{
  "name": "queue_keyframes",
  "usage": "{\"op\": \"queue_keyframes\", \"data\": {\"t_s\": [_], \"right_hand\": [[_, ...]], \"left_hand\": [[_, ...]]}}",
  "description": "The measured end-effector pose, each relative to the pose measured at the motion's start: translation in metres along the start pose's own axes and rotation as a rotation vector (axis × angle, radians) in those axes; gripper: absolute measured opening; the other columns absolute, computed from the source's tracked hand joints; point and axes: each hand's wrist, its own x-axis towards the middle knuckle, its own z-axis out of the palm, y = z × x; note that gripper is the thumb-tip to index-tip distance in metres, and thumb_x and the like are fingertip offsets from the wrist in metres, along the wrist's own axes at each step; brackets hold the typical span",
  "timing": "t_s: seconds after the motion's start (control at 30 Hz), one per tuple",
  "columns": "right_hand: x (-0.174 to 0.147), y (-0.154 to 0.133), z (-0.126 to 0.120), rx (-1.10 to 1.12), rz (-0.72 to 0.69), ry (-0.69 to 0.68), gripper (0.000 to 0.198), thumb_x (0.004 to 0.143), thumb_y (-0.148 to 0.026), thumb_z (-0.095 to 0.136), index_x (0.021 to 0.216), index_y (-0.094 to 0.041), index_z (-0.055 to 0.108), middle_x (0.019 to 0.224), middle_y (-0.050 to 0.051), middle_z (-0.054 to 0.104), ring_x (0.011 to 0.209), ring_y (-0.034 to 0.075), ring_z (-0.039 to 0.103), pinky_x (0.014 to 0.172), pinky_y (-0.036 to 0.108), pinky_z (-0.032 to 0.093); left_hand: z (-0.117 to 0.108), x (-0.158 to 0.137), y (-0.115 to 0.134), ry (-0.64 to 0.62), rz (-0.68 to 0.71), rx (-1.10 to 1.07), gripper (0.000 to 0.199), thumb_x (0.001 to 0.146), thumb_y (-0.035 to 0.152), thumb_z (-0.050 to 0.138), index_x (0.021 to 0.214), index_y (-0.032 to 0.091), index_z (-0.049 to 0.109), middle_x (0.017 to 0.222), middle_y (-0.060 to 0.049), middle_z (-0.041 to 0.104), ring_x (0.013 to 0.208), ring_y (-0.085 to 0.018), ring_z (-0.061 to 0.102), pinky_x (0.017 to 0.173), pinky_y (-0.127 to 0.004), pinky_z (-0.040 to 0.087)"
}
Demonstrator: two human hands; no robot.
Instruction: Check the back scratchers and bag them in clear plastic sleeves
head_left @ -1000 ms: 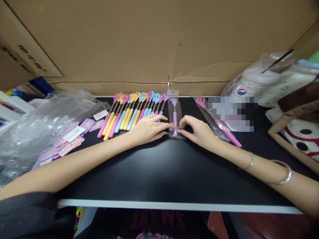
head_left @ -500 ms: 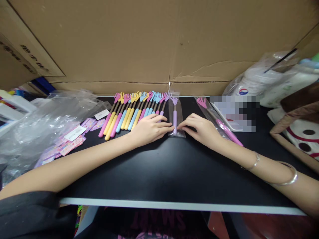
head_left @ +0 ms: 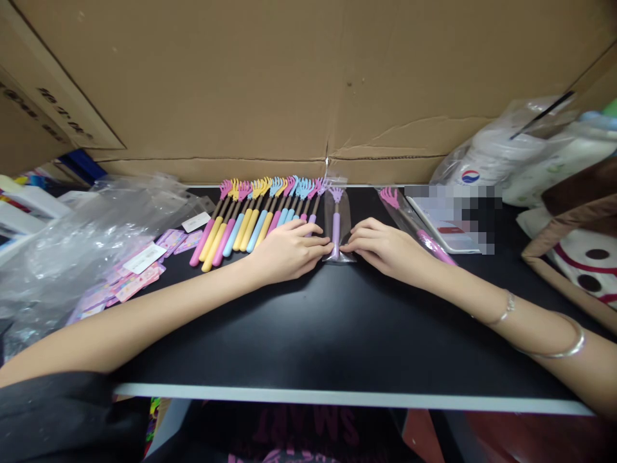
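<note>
A purple back scratcher (head_left: 336,225) lies inside a clear plastic bag (head_left: 348,222) on the black table, claw end pointing away from me. At the lower left edge of the bag, the fingertips of my left hand (head_left: 293,251) are closed on the plastic; its thumb is hidden. My right hand (head_left: 383,245) has its fingers together, pinching the bag's lower right edge. Beside my left hand is a row of unbagged back scratchers (head_left: 255,222) in pink, yellow, blue and purple. A pink back scratcher (head_left: 429,243) in a clear sleeve lies slanted behind my right hand, partly covered by it.
Clear plastic bags (head_left: 96,225) and small printed cards (head_left: 137,283) are heaped at the left. At the right are a blurred-out flat item (head_left: 448,218), a bagged cup (head_left: 496,157) with a straw, and a brown-handled bag (head_left: 573,238). Cardboard (head_left: 231,83) stands along the back.
My right hand has moved slightly left, its fingers now closer together at the bag. The bagged purple back scratcher has shifted a little left. My left hand has barely moved.
</note>
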Motion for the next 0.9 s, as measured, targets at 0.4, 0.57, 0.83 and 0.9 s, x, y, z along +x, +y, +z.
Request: {"op": "queue_keyframes", "data": {"t_s": [0.4,0.57,0.83,0.9], "right_hand": [[-0.0002,-0.0023,-0.0064,-0.032,-0.077,-0.035,0.033,0.093,-0.012,0.04,0.105,-0.018,0.07,0.105,0.005,0.072,0.111,0.021,0.057,0.092,0.035,0.051],[-0.0024,0.0005,-0.0059,-0.043,-0.084,-0.045,0.032,0.093,-0.013,0.041,0.106,-0.017,0.07,0.106,0.007,0.072,0.108,0.022,0.06,0.09,0.035,0.052],[-0.0028,-0.0034,-0.005,-0.07,-0.066,-0.01,0.028,0.093,-0.018,0.044,0.103,-0.016,0.07,0.107,0.009,0.071,0.108,0.023,0.062,0.1,0.039,0.046],[-0.002,-0.0054,-0.0037,-0.064,-0.044,0.011,0.025,0.093,-0.022,0.047,0.101,-0.016,0.069,0.105,0.009,0.071,0.103,0.022,0.064,0.098,0.039,0.047]], "left_hand": [[-0.0012,-0.0016,-0.0047,-0.107,0.023,-0.056,0.031,0.094,0.024,0.047,0.116,0.015,0.066,0.112,-0.004,0.072,0.109,-0.02,0.06,0.095,-0.035,0.045],[-0.0011,-0.0025,-0.0052,-0.1,0.025,-0.057,0.029,0.095,0.024,0.047,0.114,0.016,0.067,0.111,-0.002,0.072,0.111,-0.02,0.059,0.096,-0.035,0.044],[0.0003,-0.0026,-0.0021,-0.084,0.038,-0.011,0.029,0.095,0.029,0.048,0.111,0.015,0.068,0.106,-0.003,0.073,0.116,-0.023,0.057,0.101,-0.039,0.041],[0.0009,-0.0021,-0.0007,-0.061,0.023,0.008,0.031,0.095,0.034,0.049,0.109,0.015,0.069,0.104,-0.004,0.074,0.114,-0.023,0.059,0.098,-0.038,0.043]]}}
